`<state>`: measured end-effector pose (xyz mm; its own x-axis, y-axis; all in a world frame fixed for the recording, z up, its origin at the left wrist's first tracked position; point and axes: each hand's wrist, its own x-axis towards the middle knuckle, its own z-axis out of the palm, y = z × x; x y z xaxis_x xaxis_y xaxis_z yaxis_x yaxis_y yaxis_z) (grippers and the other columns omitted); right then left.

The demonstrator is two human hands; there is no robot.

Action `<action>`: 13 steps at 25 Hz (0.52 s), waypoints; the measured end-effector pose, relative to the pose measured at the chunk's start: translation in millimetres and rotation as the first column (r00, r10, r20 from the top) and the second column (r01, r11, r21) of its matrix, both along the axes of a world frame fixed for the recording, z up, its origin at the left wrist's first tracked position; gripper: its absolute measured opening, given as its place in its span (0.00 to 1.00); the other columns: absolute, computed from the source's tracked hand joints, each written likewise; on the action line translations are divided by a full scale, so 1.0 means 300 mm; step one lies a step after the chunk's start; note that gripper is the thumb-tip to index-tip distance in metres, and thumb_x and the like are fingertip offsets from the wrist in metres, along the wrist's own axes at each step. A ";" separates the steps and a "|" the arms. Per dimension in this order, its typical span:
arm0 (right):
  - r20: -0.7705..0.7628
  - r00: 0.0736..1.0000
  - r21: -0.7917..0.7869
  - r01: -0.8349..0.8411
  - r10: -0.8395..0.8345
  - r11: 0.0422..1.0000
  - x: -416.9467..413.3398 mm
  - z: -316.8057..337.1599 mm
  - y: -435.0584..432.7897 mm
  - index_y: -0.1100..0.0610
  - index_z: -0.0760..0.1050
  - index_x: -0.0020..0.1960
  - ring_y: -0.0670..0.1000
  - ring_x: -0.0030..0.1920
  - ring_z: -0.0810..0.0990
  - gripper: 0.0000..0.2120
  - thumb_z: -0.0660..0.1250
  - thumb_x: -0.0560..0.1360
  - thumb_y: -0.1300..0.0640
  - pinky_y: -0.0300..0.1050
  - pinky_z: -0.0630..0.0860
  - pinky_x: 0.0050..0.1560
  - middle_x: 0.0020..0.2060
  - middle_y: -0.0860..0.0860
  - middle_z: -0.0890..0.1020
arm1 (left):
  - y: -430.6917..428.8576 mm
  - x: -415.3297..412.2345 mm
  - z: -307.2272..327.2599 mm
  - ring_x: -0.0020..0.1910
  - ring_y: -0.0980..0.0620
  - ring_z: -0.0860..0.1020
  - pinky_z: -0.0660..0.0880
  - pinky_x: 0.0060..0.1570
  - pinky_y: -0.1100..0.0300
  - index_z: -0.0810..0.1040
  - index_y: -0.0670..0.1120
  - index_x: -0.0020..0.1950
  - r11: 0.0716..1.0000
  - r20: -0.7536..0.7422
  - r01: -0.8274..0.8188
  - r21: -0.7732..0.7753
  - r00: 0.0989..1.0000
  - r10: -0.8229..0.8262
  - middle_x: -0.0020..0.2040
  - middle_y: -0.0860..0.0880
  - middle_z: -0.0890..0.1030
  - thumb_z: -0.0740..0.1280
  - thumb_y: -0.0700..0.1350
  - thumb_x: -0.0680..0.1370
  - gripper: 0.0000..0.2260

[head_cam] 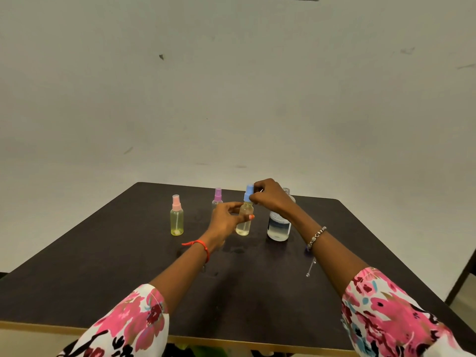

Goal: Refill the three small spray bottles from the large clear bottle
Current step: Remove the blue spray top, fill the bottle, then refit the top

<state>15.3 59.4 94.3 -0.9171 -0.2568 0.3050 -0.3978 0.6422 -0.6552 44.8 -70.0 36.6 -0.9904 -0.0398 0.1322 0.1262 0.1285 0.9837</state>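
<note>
Hands: our left hand grips the blue-topped spray bottle steady | our right hand pinches its top, likely twisting | large clear bottle just right of centre, handy.

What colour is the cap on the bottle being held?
Blue cap, head view.
</note>
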 end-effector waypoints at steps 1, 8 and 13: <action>0.017 1.000 -0.002 -0.015 0.015 1.000 0.005 0.009 0.003 0.69 0.76 0.40 0.52 0.33 0.71 0.07 0.64 0.70 0.64 0.43 0.67 0.35 0.30 0.58 0.74 | -0.002 -0.001 -0.001 0.56 0.45 0.79 0.77 0.57 0.43 0.75 0.40 0.62 1.000 -0.003 0.002 0.001 1.000 -0.002 0.57 0.41 0.81 0.74 0.39 0.68 0.23; 0.010 1.000 -0.044 -0.024 0.024 0.999 0.010 0.021 0.015 0.67 0.79 0.45 0.44 0.29 0.74 0.11 0.69 0.71 0.57 0.32 0.69 0.31 0.30 0.52 0.77 | -0.001 -0.009 0.000 0.57 0.44 0.78 0.78 0.53 0.44 0.75 0.40 0.62 1.000 0.005 -0.003 0.019 1.000 0.003 0.57 0.42 0.80 0.73 0.40 0.69 0.22; -0.018 1.000 -0.030 0.018 -0.018 0.999 0.000 0.008 0.007 0.63 0.78 0.43 0.45 0.31 0.73 0.14 0.72 0.69 0.51 0.34 0.68 0.32 0.34 0.53 0.78 | 0.000 -0.016 -0.005 0.59 0.43 0.77 0.77 0.55 0.43 0.75 0.40 0.61 1.000 0.013 -0.005 0.028 1.000 0.004 0.58 0.42 0.80 0.73 0.39 0.69 0.21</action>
<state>15.4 61.6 96.7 -0.9157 -0.2308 0.3289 -0.3983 0.6295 -0.6671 39.9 -69.9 35.2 -0.9919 -0.0477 0.1181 0.1128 0.1013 0.9884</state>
